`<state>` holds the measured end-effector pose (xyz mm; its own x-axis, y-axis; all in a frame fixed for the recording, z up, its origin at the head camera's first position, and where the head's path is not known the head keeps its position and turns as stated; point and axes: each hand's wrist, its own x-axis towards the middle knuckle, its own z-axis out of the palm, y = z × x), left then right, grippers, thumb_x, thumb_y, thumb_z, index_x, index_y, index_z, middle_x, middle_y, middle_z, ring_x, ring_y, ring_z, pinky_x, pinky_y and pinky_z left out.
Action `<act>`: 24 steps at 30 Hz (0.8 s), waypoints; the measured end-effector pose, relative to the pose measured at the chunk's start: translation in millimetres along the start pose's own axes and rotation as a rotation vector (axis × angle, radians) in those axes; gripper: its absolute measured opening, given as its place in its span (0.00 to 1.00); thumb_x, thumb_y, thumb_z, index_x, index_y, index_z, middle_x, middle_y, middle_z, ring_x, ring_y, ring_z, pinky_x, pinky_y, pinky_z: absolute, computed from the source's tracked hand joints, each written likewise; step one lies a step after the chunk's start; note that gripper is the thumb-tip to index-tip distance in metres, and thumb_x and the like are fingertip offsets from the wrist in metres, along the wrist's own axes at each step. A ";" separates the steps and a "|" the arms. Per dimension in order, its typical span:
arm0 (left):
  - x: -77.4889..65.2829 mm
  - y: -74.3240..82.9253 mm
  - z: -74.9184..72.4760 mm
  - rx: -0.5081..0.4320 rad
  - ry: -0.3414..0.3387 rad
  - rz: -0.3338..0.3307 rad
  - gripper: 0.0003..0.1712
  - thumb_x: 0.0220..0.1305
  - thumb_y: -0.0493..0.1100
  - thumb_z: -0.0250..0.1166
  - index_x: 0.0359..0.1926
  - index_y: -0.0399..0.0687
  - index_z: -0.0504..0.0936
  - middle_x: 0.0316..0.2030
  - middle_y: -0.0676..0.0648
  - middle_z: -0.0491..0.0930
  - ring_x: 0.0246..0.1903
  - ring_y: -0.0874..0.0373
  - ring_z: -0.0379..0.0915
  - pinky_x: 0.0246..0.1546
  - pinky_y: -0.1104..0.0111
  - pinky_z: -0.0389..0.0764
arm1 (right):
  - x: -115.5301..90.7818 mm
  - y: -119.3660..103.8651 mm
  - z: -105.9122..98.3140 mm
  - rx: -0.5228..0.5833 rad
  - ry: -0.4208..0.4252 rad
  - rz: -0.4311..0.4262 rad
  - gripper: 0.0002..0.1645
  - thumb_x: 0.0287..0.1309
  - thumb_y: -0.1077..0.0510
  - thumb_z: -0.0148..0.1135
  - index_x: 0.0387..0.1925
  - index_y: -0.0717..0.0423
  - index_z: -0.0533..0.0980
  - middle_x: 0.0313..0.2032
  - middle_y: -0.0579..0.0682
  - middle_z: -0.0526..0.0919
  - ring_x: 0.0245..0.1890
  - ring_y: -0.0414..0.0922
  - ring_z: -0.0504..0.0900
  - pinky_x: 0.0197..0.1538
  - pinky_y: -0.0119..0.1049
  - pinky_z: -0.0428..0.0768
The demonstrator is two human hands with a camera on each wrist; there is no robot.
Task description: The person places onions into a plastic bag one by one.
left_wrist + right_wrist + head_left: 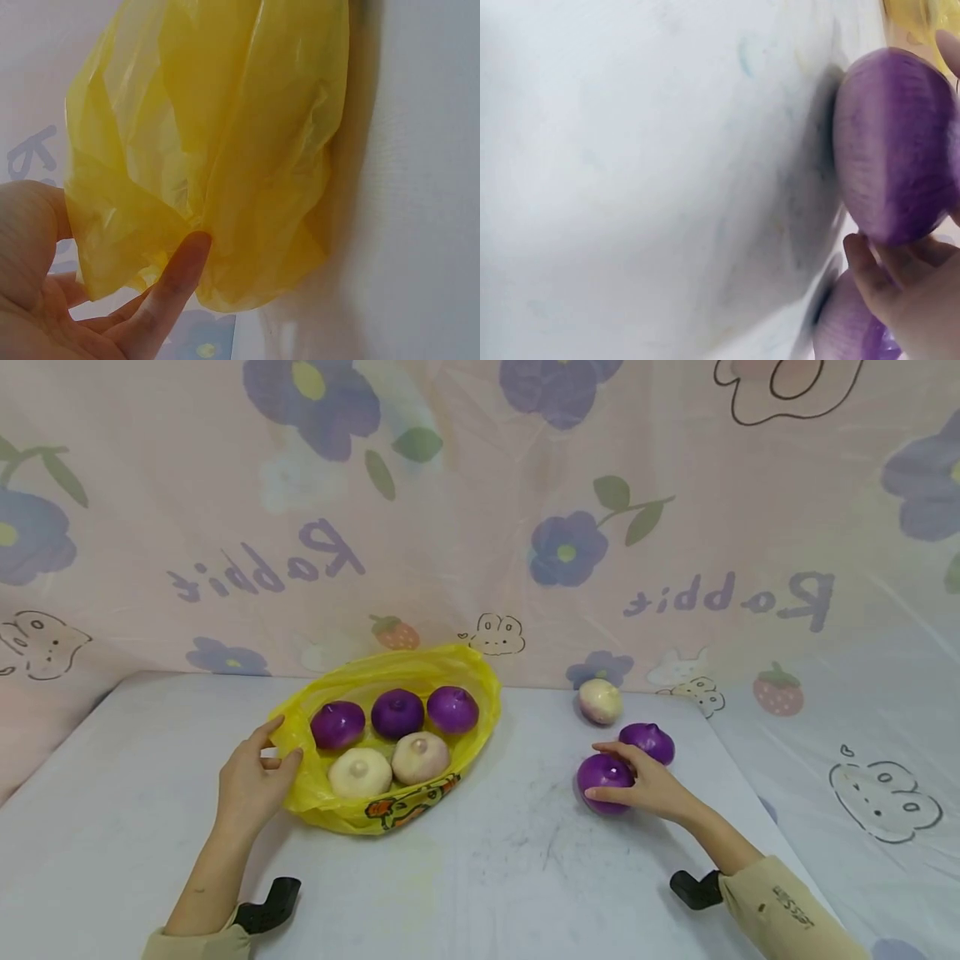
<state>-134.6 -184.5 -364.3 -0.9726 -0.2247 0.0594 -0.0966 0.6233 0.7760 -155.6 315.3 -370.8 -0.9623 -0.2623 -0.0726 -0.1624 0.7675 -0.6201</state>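
A yellow plastic bag [315, 785] lies with its mouth spread wide on the table. Inside it are three purple onions [397, 714] and two whitish onions [361, 773]. At the bag's left rim, my left hand [255, 772] pinches the plastic between thumb and fingers; the left wrist view shows the crumpled bag side [247, 165] up close. My right hand [648, 783] grips a purple onion [600, 783] on the right of the table, thumb on the near side and fingers on the far side. Just behind that hand sits another purple onion [648, 743].
A whitish onion with a pinkish tint [600, 702] stands near the table's back edge. Behind the white table [495, 877] hangs a pink cloth [450, 543] printed with flowers and rabbits. Black wrist mounts [270, 906] jut from both sleeves.
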 end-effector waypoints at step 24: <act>1.3 0.2 -0.4 -0.003 0.021 0.021 0.33 0.66 0.41 0.56 0.69 0.36 0.61 0.55 0.27 0.69 0.43 0.38 0.76 0.25 0.77 0.73 | -2.2 3.4 3.4 -0.002 -0.025 0.004 0.47 0.47 0.43 0.72 0.67 0.50 0.63 0.65 0.64 0.65 0.61 0.65 0.69 0.56 0.65 0.69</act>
<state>-135.8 -185.0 -363.8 -0.9698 -0.2272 0.0890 -0.0753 0.6257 0.7764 -153.3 316.5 -375.5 -0.9572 -0.2739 -0.0941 -0.1594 0.7694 -0.6185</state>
